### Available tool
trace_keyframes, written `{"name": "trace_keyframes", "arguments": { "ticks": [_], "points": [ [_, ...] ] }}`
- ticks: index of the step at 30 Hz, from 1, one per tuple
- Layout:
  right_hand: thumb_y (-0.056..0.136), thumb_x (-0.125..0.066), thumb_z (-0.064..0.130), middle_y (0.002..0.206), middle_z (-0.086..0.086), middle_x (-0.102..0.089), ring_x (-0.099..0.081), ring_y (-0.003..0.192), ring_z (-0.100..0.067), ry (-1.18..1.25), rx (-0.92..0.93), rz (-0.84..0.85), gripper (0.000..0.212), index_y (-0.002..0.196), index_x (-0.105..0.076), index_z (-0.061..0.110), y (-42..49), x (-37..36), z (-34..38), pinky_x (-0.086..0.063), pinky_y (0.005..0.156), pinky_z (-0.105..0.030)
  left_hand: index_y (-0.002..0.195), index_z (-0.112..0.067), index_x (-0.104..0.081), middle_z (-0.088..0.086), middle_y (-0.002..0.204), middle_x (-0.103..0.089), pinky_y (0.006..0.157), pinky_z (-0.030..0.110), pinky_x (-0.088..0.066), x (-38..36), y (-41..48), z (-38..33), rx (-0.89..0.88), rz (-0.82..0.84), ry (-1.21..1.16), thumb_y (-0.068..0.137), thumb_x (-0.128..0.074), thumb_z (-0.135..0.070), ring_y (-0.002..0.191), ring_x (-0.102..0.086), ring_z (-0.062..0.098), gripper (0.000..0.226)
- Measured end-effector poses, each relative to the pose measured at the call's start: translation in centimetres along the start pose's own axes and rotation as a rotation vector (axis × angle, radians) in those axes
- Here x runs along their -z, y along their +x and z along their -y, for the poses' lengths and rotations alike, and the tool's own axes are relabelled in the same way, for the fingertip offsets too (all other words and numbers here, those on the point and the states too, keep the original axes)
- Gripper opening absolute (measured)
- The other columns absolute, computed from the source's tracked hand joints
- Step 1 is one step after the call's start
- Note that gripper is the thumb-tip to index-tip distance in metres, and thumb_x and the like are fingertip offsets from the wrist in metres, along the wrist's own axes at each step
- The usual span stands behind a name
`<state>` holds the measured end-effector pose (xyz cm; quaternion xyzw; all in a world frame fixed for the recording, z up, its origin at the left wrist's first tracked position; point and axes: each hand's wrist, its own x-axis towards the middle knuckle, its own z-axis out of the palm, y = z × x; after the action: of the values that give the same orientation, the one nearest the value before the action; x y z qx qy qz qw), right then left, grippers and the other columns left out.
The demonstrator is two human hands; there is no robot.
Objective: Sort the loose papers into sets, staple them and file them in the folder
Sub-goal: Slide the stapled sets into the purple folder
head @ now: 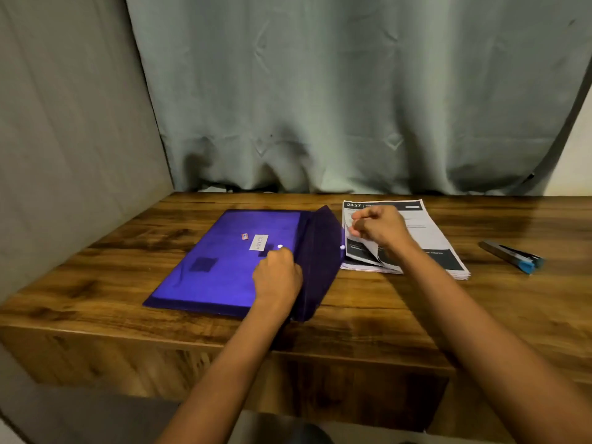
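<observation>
A purple plastic folder point(221, 264) lies on the wooden table point(400, 315), its flap point(320, 251) opened out to the right with a white snap button on it. My left hand point(277, 278) rests on the folder's right edge beside the flap, fingers curled on the folder. To the right lies a stack of printed papers point(432, 238) with black header bands. My right hand point(379, 227) pinches the left edge of the top sheets and lifts them, so they curl upward. A grey and blue stapler point(512, 255) lies further right.
A grey-green curtain point(352, 91) hangs behind the table and a grey wall panel point(64, 155) closes the left side. The table's front edge runs across just under my forearms. Bare wood shows between the papers and the stapler.
</observation>
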<state>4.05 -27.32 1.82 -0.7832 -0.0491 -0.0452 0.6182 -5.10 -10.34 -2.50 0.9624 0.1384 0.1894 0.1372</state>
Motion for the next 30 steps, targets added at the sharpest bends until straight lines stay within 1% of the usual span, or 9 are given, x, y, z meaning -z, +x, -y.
{"name": "trace_keyframes", "arguments": {
  "ticks": [4, 6, 8, 12, 15, 20, 24, 26, 30],
  "points": [
    [0.088, -0.057, -0.006, 0.079, -0.013, -0.063, -0.065, 0.071, -0.021, 0.145, -0.015, -0.145, 0.014, 0.079, -0.063, 0.003, 1.4, 5.0, -0.1, -0.058, 0.061, -0.022, 0.115, -0.002, -0.055, 0.020, 0.113, -0.060, 0.084, 0.042, -0.045, 0.2, 1.0, 0.7, -0.081, 0.033, 0.017, 0.093, -0.050, -0.015, 0.110, -0.052, 0.037, 0.025],
    [0.088, -0.060, 0.006, 0.079, -0.013, -0.063, -0.064, 0.078, -0.027, -0.111, -0.021, -0.279, 0.013, 0.077, -0.065, 0.004, 3.0, 7.3, -1.6, -0.058, 0.064, -0.030, 0.119, -0.003, -0.053, 0.022, 0.117, -0.058, 0.086, 0.043, -0.045, 0.1, 1.5, 1.1, -0.103, 0.063, -0.018, 0.094, -0.047, -0.010, 0.111, -0.052, 0.040, 0.027],
    [0.088, -0.064, 0.023, 0.097, -0.018, -0.065, -0.062, 0.096, -0.033, -0.544, -0.103, -0.319, 0.025, 0.094, -0.066, -0.001, 3.7, 9.1, -2.9, -0.054, 0.083, -0.042, 0.122, -0.003, -0.051, 0.024, 0.118, -0.057, 0.087, 0.044, -0.046, -0.2, 1.9, 1.4, -0.091, 0.098, -0.079, 0.094, -0.045, -0.009, 0.110, -0.053, 0.041, 0.029],
    [0.086, -0.062, 0.049, 0.121, -0.017, -0.058, -0.054, 0.112, -0.034, -0.921, -0.280, -0.161, 0.055, 0.118, -0.056, 0.005, 3.2, 10.6, -5.0, -0.044, 0.094, -0.042, 0.128, -0.006, -0.048, 0.023, 0.120, -0.056, 0.092, 0.047, -0.044, -0.8, 2.0, 1.4, -0.067, 0.114, -0.111, 0.097, -0.041, -0.009, 0.113, -0.051, 0.042, 0.032],
    [0.080, -0.067, 0.054, 0.122, -0.017, -0.057, -0.051, 0.112, -0.034, -0.965, -0.277, -0.153, 0.061, 0.118, -0.055, 0.007, 3.4, 10.8, -6.0, -0.041, 0.090, -0.041, 0.132, -0.007, -0.045, 0.022, 0.121, -0.056, 0.096, 0.045, -0.042, -1.2, 2.1, 1.0, -0.060, 0.079, -0.186, 0.101, -0.034, -0.012, 0.115, -0.048, 0.040, 0.034],
    [0.075, -0.078, 0.038, 0.111, -0.015, -0.063, -0.059, 0.099, -0.031, -0.829, -0.306, -0.149, 0.050, 0.108, -0.058, 0.006, 3.4, 10.6, -5.6, -0.051, 0.083, -0.039, 0.139, -0.021, -0.040, 0.018, 0.120, -0.060, 0.091, 0.042, -0.045, -1.3, 2.1, 0.6, -0.136, 0.079, -0.558, 0.103, -0.033, -0.032, 0.111, -0.055, 0.037, 0.039],
    [0.071, -0.082, 0.034, 0.109, -0.016, -0.062, -0.060, 0.099, -0.032, -0.779, -0.325, -0.197, 0.050, 0.105, -0.058, 0.006, 3.6, 10.3, -5.7, -0.052, 0.085, -0.041, 0.141, -0.054, -0.025, 0.003, 0.148, -0.042, 0.113, 0.064, -0.007, -1.5, 2.4, 0.1, -0.201, 0.202, -0.483, 0.098, -0.012, -0.055, 0.140, -0.022, 0.043, 0.045],
    [0.067, -0.084, 0.036, 0.110, -0.016, -0.062, -0.059, 0.100, -0.033, -0.776, -0.339, -0.232, 0.054, 0.104, -0.058, 0.007, 3.8, 10.1, -6.0, -0.052, 0.087, -0.044, 0.140, -0.060, -0.022, -0.008, 0.155, -0.028, 0.107, 0.067, 0.012, -1.4, 2.1, -0.4, -0.211, 0.303, -0.356, 0.093, -0.007, -0.063, 0.145, -0.004, 0.041, 0.050],
    [0.067, -0.084, 0.036, 0.115, -0.018, -0.058, -0.055, 0.108, -0.036, -0.756, -0.322, -0.305, 0.054, 0.105, -0.057, 0.008, 3.7, 9.8, -6.2, -0.048, 0.092, -0.048, 0.138, -0.063, -0.018, -0.007, 0.160, -0.013, 0.099, 0.072, 0.019, -1.9, 1.6, -1.1, -0.290, 0.428, -0.058, 0.088, -0.010, -0.071, 0.144, 0.012, 0.041, 0.051]
  ]
}}
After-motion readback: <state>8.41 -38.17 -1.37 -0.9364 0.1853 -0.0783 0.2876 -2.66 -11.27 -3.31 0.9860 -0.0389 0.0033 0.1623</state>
